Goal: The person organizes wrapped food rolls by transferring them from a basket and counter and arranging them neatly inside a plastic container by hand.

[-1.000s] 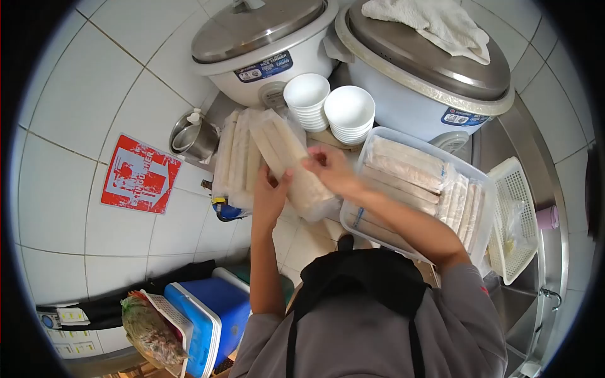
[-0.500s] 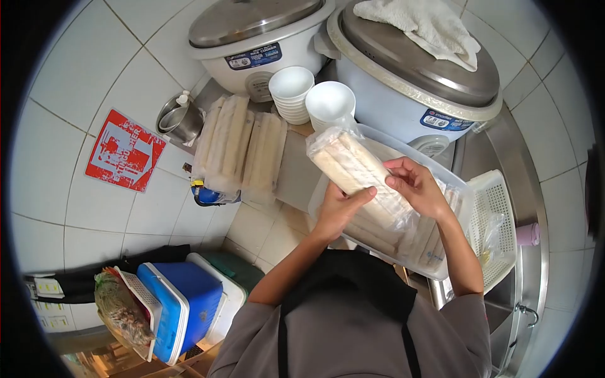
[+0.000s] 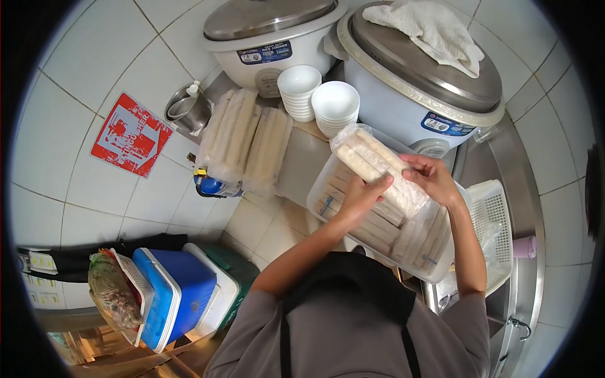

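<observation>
Between both hands I hold a clear plastic pack of long pale rolls [image 3: 372, 157], tilted above a plastic tub. My left hand [image 3: 364, 198] grips its near left side, thumb laid on top. My right hand [image 3: 432, 179] pinches the pack's right edge between thumb and fingers. Below sits the translucent tub [image 3: 318, 200], in which several similar packs [image 3: 372, 230] lie side by side. More packs of pale rolls [image 3: 242, 138] are piled on the counter to the left. What exactly the rolls are I cannot tell.
Two rice cookers [image 3: 271, 50] stand at the back, a white cloth [image 3: 428, 34] on the right one's lid. Stacked white bowls [image 3: 335, 104] stand before them. A white perforated basket [image 3: 501, 233] is right of the tub. Blue cooler boxes [image 3: 189, 290] stand lower left.
The pack has shifted slightly right in my hands, and its rolls show more clearly. More of the tub's contents are visible. The whole view has shifted a little.
</observation>
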{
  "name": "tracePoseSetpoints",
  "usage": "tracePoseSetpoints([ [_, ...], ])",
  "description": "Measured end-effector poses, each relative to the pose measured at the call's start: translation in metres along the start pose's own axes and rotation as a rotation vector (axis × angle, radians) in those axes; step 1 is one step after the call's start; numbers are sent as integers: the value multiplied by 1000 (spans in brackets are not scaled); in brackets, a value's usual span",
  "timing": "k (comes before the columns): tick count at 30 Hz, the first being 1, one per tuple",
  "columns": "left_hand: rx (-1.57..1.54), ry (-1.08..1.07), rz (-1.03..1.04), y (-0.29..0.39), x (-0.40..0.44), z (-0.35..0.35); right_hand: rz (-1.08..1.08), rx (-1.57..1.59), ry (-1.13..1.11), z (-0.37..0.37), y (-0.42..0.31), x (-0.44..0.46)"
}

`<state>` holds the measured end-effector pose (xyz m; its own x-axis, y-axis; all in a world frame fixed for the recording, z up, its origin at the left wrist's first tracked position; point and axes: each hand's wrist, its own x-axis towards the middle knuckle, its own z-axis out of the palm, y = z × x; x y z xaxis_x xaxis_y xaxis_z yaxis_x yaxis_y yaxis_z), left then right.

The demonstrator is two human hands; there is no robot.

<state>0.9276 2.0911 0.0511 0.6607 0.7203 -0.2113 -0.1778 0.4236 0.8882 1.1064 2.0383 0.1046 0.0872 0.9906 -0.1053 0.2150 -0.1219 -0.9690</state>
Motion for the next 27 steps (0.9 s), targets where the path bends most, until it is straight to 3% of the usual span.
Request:
tracePoseSetpoints([
  [2, -9, 81, -69, -8, 5, 0, 28, 8, -34, -13, 17, 14],
  [8, 54, -4, -117, -27, 12, -15, 45, -200, -75, -30, 37, 38],
  [11, 86, -24, -64, -34, 19, -10, 2, -298, -4, -31, 41, 37],
  [14, 95, -17, -16, -23, 17, 2, 7, -611, 142, -25, 40, 37],
  [17, 103, -19, -12, -29, 27, 5, -413, -765, 399, 0, 48, 27],
  [21, 2, -20, -32, -38, 29, 2, -538, -940, 171, 14, 35, 8],
  [23, -4, -29, -82, -36, 28, -3, -508, -996, 170, 17, 37, 5],
  [27, 227, 126, 267, -20, 4, -50, -586, -1018, 231, 31, 12, 7],
])
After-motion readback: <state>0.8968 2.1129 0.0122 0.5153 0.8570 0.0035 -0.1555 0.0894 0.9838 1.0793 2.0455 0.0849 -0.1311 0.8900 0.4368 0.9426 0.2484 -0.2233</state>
